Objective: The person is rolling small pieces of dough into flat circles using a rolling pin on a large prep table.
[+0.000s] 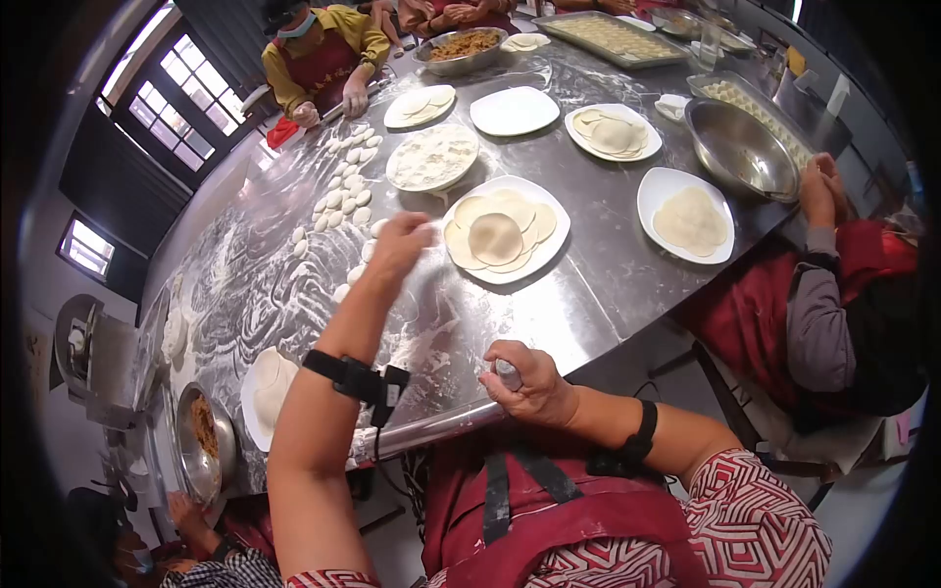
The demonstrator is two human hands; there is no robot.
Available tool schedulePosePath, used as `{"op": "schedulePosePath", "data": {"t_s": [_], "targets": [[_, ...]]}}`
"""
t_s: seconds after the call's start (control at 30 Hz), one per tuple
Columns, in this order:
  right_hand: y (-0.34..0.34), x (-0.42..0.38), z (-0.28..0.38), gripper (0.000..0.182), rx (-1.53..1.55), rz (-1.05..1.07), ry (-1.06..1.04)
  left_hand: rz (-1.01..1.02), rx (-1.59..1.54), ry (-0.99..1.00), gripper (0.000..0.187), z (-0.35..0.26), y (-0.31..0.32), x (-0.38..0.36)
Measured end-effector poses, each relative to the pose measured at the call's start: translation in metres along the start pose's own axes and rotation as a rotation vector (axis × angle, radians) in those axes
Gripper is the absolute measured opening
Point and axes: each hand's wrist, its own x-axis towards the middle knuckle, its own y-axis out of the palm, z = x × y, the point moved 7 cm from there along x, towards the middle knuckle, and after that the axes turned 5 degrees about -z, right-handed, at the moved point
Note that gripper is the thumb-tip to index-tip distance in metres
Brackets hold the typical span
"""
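Note:
My left hand point(400, 245) is over the table beside the left rim of a white plate point(551, 250), its thumb and fingers slightly apart with nothing visible in them. Round dough wrappers point(534, 223) overlap on that plate, with a darker, slightly domed wrapper point(495, 239) on top. Small dough pieces point(341, 292) lie just left of my left wrist. Near the table's front edge, my right hand point(537, 390) is closed around a rolling pin point(508, 373). Only the pin's pale rounded end shows; my fingers hide the rest.
A flour bowl point(431, 159) and more plates, including one of stacked wrappers point(689, 220), stand beyond. At right is a metal bowl point(743, 149); filling bowls point(459, 49) stand far back and left. Co-workers sit around the floury steel table point(588, 294); one point(328, 59) handles dough opposite.

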Motion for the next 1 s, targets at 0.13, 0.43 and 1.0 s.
{"op": "schedulePosePath", "data": {"t_s": [0.13,0.43,1.0], "targets": [[0.001,0.003,-0.003,0.038,0.004,-0.004,0.007,-0.318,0.84,0.03,0.034,0.066,-0.087,0.002],[0.001,0.012,0.004,0.034,-0.061,-0.04,-0.002,-0.125,1.018,0.159,0.02,0.067,-0.063,-0.072],[0.032,0.059,-0.046,0.029,-0.264,-0.095,0.04,0.069,0.332,-0.002,0.017,0.055,-0.009,-0.152]]}}
